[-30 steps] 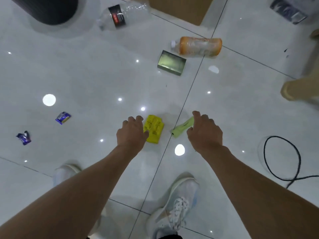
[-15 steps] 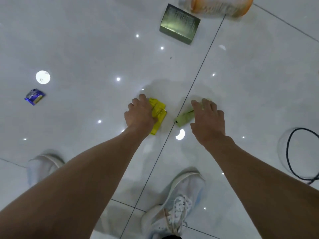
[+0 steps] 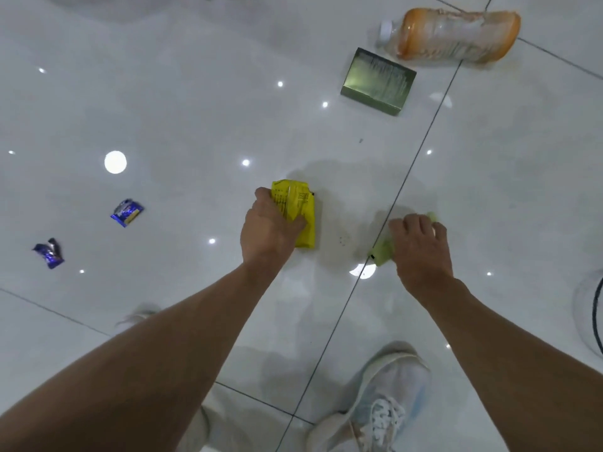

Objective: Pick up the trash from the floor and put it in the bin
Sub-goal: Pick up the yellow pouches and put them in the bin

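Note:
My left hand is closed on a yellow packet low over the white tiled floor, fingers wrapped around its left edge. To the right, my right hand covers a pale green wrapper on a tile seam, its fingers curled onto it. Two small blue wrappers lie on the floor at the left. A metallic green box and an orange-labelled plastic bottle lie at the upper right. No bin is in view.
My right white sneaker stands below the hands; my left shoe peeks out behind my left forearm. A black cable curves at the right edge. The glossy floor mirrors ceiling lights.
The view shifted so the box and bottle sit lower in view. My left hand closed around the yellow packet and turned it. My right hand settled onto the green wrapper.

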`<action>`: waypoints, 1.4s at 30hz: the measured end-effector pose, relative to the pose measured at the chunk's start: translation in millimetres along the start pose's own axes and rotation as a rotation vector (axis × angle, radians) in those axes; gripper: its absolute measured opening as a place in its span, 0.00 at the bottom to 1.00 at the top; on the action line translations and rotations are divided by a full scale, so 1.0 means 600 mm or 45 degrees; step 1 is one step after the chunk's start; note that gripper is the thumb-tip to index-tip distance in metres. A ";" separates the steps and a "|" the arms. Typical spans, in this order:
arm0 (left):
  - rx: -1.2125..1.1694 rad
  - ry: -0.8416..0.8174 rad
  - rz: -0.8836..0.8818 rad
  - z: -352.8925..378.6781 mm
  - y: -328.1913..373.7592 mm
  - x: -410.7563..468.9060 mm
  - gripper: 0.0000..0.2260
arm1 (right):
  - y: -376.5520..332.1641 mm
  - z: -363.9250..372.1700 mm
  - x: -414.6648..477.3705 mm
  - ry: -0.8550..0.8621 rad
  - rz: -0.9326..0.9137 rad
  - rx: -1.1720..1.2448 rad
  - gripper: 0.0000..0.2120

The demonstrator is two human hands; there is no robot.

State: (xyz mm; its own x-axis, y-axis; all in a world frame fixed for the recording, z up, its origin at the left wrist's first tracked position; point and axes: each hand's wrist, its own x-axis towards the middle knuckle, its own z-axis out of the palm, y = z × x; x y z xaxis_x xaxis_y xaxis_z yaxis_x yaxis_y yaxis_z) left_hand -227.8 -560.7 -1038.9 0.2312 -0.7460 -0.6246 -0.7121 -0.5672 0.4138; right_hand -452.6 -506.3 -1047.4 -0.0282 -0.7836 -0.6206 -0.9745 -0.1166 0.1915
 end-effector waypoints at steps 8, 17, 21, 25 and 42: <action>-0.050 -0.004 0.004 -0.045 -0.048 -0.017 0.23 | -0.041 0.011 -0.036 -0.091 0.147 0.170 0.17; -0.306 0.192 0.095 -0.338 0.058 -0.041 0.09 | -0.084 -0.371 -0.058 0.256 0.153 0.237 0.16; -0.394 0.293 0.164 -0.516 0.149 -0.071 0.10 | -0.114 -0.598 -0.091 0.434 0.116 0.268 0.17; -0.427 0.380 0.147 -0.692 0.209 -0.134 0.06 | -0.170 -0.799 -0.165 0.492 0.073 0.249 0.13; -0.048 0.754 0.312 -1.281 0.246 -0.270 0.05 | -0.325 -1.319 -0.363 0.684 0.139 0.616 0.14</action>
State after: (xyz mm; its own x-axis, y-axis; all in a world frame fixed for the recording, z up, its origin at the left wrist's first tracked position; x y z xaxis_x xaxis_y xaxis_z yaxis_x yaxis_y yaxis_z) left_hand 139.3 -791.8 -367.7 0.3994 -0.9158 -0.0421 -0.7695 -0.3599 0.5276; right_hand -80.5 -795.6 -348.0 -0.1390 -0.9811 -0.1347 -0.9651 0.1647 -0.2036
